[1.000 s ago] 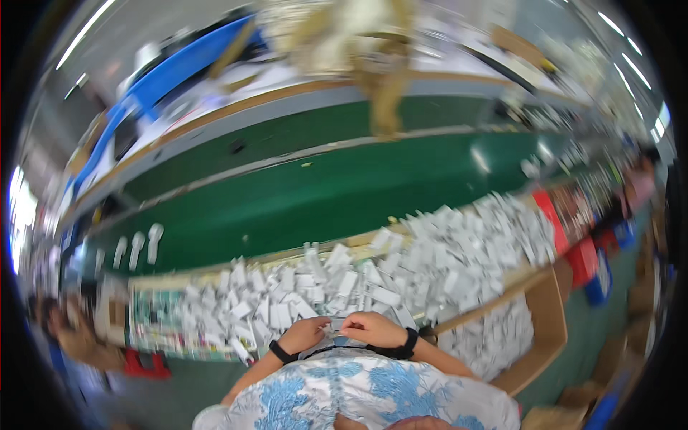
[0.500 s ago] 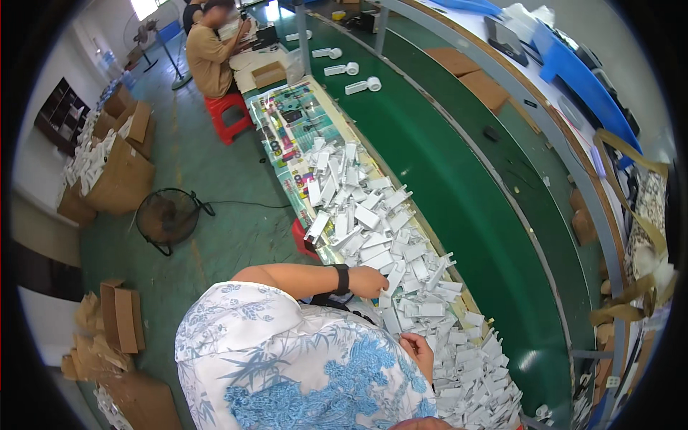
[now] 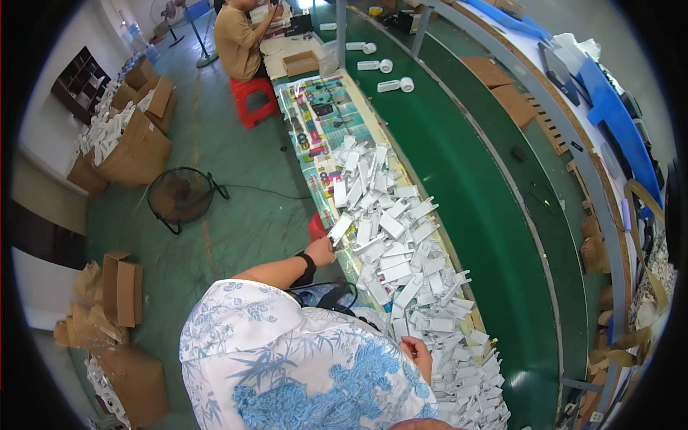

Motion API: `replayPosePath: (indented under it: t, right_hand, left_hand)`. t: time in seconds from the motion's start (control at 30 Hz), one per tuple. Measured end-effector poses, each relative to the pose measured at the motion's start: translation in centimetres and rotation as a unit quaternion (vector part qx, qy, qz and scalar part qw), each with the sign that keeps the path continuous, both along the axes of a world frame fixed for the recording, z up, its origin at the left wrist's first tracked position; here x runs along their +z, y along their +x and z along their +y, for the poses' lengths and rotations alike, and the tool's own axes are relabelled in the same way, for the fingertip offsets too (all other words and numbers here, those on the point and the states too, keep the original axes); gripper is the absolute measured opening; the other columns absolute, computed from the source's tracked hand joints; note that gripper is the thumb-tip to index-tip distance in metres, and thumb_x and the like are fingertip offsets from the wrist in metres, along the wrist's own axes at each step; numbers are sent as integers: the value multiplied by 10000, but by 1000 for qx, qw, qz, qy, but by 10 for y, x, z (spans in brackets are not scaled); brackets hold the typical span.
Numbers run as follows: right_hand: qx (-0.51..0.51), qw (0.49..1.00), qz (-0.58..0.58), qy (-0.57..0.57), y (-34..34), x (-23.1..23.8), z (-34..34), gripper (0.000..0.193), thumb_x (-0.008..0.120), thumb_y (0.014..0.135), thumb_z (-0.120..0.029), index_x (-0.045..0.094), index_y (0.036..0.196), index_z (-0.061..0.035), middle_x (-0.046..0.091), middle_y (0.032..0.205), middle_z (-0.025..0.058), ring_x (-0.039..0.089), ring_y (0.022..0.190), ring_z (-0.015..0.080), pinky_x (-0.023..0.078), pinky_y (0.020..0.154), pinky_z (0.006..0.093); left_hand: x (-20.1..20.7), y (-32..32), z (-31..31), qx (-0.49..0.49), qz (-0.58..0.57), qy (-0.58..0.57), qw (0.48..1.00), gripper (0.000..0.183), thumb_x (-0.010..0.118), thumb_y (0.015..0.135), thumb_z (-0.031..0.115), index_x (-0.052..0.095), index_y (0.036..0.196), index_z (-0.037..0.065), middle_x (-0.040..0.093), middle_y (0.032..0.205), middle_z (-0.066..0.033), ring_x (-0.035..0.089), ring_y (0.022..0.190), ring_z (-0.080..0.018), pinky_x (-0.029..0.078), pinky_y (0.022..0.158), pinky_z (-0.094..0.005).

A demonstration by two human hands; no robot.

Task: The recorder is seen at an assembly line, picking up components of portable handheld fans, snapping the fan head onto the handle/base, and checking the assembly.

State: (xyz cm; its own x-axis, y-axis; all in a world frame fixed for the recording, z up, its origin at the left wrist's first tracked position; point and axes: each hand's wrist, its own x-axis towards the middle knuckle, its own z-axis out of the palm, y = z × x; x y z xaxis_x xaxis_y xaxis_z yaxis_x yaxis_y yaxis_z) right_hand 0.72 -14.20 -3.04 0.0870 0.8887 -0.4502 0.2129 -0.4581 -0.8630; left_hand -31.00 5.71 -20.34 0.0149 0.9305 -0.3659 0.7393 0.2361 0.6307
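"Where is the left hand (image 3: 322, 251)?"
"By the near edge of the tabletop (image 3: 352, 118). Its fingers are at the end of a white piece (image 3: 341, 228), next to the big pile of white pieces (image 3: 423, 269). The picture can't tell if they grip it."
"And the right hand (image 3: 417, 351)?"
"Beside the pile too, with bent fingers. Whether they hold anything is hidden."
"What's on the floor (image 3: 240, 161)?"
"A round black fan (image 3: 180, 197)."

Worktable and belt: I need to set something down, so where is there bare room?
The green belt looks bare alongside the heap of white parts, nearer than the round-ended white pieces. Another patch is the printed table cover between that heap and the open cardboard box. It is crowded beside the right hand and just beyond the left hand.
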Motion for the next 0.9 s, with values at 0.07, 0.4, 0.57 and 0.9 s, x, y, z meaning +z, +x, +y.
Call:
replayPosePath:
  t: [0.07, 0.4, 0.57, 0.9]
  right_hand:
    - [3, 1000, 4, -18, -5, 1, 7, 248, 610, 828, -138, 569, 1014, 20, 598, 879, 93, 561, 749, 108, 454, 653, 219]
    - [31, 999, -29, -10, -31, -8, 26, 278, 619, 826, -169, 567, 1027, 15, 598, 875, 101, 569, 765, 131, 457, 677, 244]
    - [27, 996, -67, -55, -44, 15, 35, 292, 614, 832, -175, 558, 1039, 24, 603, 868, 96, 564, 761, 121, 452, 681, 238]
    - [37, 995, -52, -82, -59, 13, 52, 285, 607, 839, -174, 556, 1044, 17, 604, 874, 92, 561, 782, 126, 445, 688, 242]
  left_hand:
    - [-3, -1, 13, 68, -4, 17, 998, 423, 656, 621, 182, 443, 946, 15, 485, 961, -224, 514, 922, -387, 435, 782, -418]
    - [-25, 14, 70, 109, -40, 78, 990, 454, 578, 676, 55, 459, 1112, 9, 440, 1103, -232, 473, 1021, -402, 413, 883, -415]
    - [-25, 25, 84, 141, -97, 94, 981, 416, 573, 682, 47, 500, 1090, 7, 470, 1088, -230, 485, 1000, -371, 407, 878, -397]
    - [-4, -9, 83, 141, -96, 107, 980, 470, 553, 695, 95, 480, 1158, 63, 467, 1160, -196, 482, 1059, -356, 399, 899, -407]
